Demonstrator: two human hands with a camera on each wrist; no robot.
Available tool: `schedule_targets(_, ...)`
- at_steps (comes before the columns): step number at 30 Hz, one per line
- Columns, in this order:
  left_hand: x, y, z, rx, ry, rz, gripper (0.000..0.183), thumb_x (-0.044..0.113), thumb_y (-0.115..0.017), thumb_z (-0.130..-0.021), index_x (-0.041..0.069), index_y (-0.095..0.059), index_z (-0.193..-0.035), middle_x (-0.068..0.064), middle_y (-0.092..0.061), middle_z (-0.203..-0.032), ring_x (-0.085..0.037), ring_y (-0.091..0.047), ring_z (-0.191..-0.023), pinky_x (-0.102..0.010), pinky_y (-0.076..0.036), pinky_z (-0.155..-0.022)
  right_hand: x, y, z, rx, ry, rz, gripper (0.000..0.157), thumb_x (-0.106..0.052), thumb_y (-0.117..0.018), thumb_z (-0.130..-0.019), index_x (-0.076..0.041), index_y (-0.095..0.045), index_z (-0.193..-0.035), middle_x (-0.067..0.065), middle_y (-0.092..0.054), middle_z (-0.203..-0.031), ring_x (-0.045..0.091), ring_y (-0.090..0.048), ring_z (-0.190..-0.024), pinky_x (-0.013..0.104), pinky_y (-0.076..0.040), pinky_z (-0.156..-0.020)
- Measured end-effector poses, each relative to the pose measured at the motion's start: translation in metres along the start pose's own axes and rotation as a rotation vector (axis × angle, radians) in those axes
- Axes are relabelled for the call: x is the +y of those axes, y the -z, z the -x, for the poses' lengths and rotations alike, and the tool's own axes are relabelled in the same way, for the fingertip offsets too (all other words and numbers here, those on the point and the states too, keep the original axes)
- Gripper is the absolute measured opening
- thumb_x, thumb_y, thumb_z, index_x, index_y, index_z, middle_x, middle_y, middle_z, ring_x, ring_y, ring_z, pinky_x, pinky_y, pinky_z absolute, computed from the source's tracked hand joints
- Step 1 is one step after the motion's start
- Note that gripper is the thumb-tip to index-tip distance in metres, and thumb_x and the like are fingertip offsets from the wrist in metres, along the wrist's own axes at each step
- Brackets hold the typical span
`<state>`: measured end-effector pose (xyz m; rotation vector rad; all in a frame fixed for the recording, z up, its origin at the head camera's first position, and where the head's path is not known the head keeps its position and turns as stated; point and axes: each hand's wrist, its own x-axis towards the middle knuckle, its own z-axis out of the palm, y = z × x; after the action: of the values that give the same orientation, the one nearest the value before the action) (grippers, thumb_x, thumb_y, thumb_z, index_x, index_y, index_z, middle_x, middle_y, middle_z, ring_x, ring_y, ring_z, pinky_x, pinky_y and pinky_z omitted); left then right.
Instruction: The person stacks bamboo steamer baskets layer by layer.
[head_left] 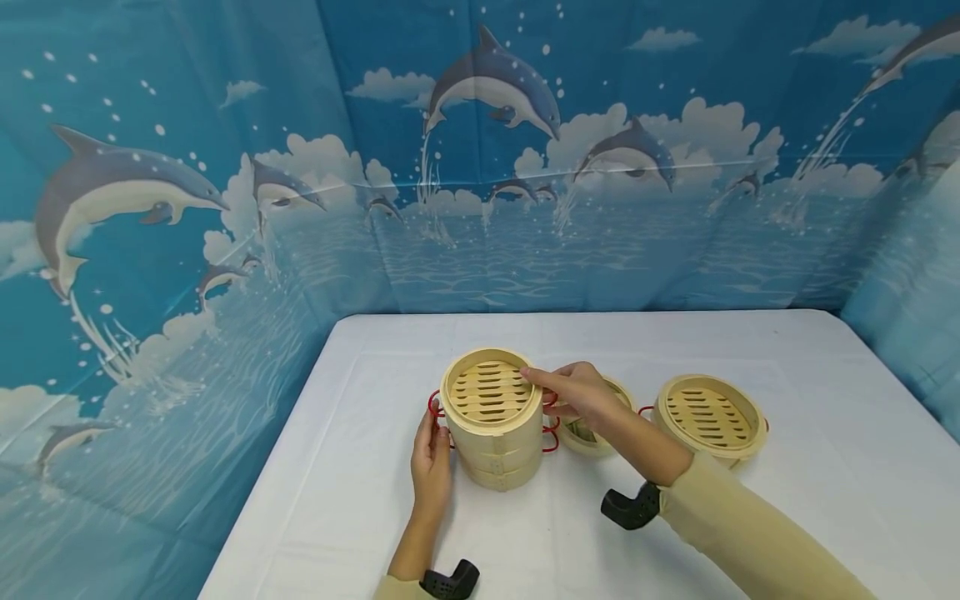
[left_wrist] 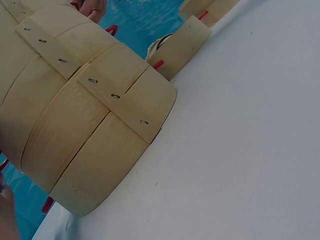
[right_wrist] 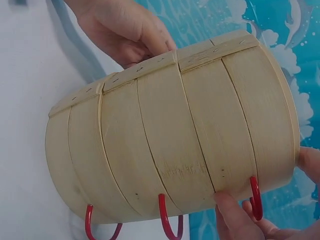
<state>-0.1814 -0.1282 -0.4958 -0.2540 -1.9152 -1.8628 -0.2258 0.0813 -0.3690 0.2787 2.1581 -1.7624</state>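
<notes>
A tall stack of round bamboo steamer baskets point(head_left: 498, 454) with red side handles stands on the white table, its slatted top face showing. My right hand point(head_left: 576, 390) pinches the right rim of the top basket point(head_left: 467, 422), thumb over the edge and fingers below by a red handle. Against the stack's left side rests my left hand point(head_left: 432, 468), fingers pointing up near a red handle point(head_left: 434, 403). That left hand point(right_wrist: 127, 30) also shows beyond the stack in the right wrist view, where its fingertips are partly hidden.
Partly behind my right arm is a shorter bamboo steamer point(head_left: 588, 446) with a woven-looking surface. Farther right stands another bamboo steamer point(head_left: 708, 412) with a slatted face. Blue dolphin-printed curtains point(head_left: 487, 250) border the white table point(head_left: 315, 492).
</notes>
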Motion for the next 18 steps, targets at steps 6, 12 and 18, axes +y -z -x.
schedule_targets(6,0.020,-0.003,0.001,0.004,-0.107,-0.023,0.038,-0.008,-0.035,-0.087,-0.013,-0.028,-0.124,-0.024,-0.031,-0.127,-0.030,-0.036,-0.111,-0.022,-0.042,-0.079,0.000,-0.001,0.002,0.011,0.003,0.013,0.054,-0.045,-0.067,-0.064,0.004,-0.059,-0.084,0.013,-0.056,-0.073,0.016,-0.056,-0.061,0.031,-0.051,-0.061)
schedule_targets(12,0.028,-0.005,0.002,0.023,-0.147,-0.046,0.037,-0.011,-0.036,-0.085,-0.016,-0.030,-0.121,-0.026,-0.033,-0.124,-0.030,-0.033,-0.113,-0.020,-0.040,-0.083,0.001,-0.002,0.004,0.023,0.023,0.016,0.052,-0.045,-0.066,-0.066,0.004,-0.059,-0.083,0.012,-0.056,-0.071,0.017,-0.057,-0.063,0.032,-0.051,-0.061)
schedule_targets(18,0.029,-0.006,0.001,0.026,-0.171,-0.036,0.036,-0.012,-0.037,-0.084,-0.015,-0.033,-0.120,-0.025,-0.036,-0.122,-0.033,-0.032,-0.114,-0.019,-0.040,-0.082,0.002,-0.003,0.005,0.036,0.020,0.011,0.055,-0.045,-0.066,-0.065,0.005,-0.057,-0.085,0.012,-0.056,-0.072,0.016,-0.057,-0.063,0.032,-0.051,-0.061)
